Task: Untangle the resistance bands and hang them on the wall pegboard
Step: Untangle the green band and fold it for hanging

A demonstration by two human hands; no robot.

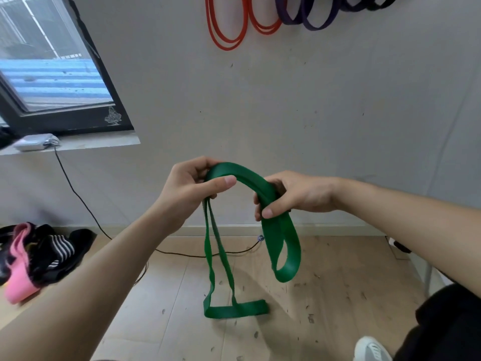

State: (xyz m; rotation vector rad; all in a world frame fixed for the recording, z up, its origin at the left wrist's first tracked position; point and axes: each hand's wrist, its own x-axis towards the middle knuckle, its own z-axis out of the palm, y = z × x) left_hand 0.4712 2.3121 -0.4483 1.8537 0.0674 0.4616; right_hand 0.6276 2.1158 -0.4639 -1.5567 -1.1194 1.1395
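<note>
- Both hands have a closed grip on one green resistance band (242,175), held in the air in front of a pale wall (299,100).
- Left hand (191,187): fingers curl over the band's left end of the arch and the thumb presses along its front face.
- Right hand (294,195): fingers wrap round the band from behind, and the thumb pins it on the near side.
- Between the two hands the band rises in a short arch, doubled so that two layers lie together.
- Below the left hand two narrow strands hang down side by side, and their lower end folds into a flat loop lying low, near the wooden floor (325,295); whether it touches the floor cannot be told.
- Below the right hand a wider loop of the same band hangs free, well above the floor.
- On the wall at the top, red bands (226,35) hang in long loops, with purple bands (312,19) just to their right and a black band (382,5) beyond; what they hang from is out of view.
- At the lower left a heap of pink and black bands (33,259) lies on a light wooden surface.
- A black cable (78,196) runs from a small grey device (33,143) on the window sill down to the floor.
</note>
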